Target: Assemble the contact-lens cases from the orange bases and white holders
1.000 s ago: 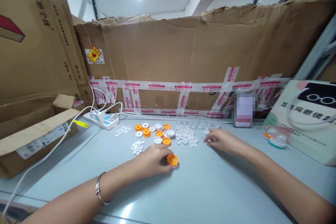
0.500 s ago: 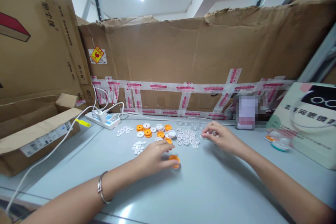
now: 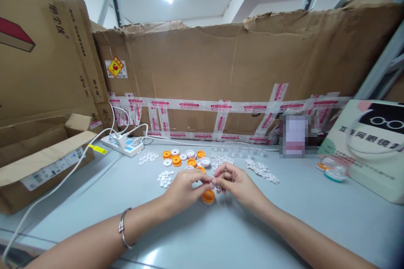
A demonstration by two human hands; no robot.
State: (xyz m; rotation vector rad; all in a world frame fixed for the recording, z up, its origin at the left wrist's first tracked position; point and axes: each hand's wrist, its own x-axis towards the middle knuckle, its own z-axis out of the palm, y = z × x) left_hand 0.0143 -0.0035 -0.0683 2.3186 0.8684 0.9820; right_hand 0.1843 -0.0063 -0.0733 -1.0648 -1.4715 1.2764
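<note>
My left hand [image 3: 186,187] and my right hand [image 3: 238,185] meet fingertip to fingertip above the table. Both are closed in a pinch around a small white plastic piece, mostly hidden by the fingers. Just below them lies a round orange cap [image 3: 208,196] with a pale rim, its hollow side up. Beyond my fingers is a heap of white openwork plastic pieces [image 3: 222,160]; a second group of similar pieces [image 3: 261,171] lies to the right. Orange and white round caps [image 3: 176,160] cluster past my left hand, near small white discs [image 3: 164,179].
More small white pieces [image 3: 148,158] lie at the left, by a power strip [image 3: 126,146] with white cables. Clear domed parts [image 3: 240,150] line the back. At right are a blurred-out phone [image 3: 295,134], two finished-looking clear-topped items [image 3: 335,173] and a printed box [image 3: 366,147]. An open carton [image 3: 47,155] stands left.
My right hand has come left from the white pieces to meet my left hand. My left hand has left the orange cap and risen slightly, closing its fingers on the small white piece.
</note>
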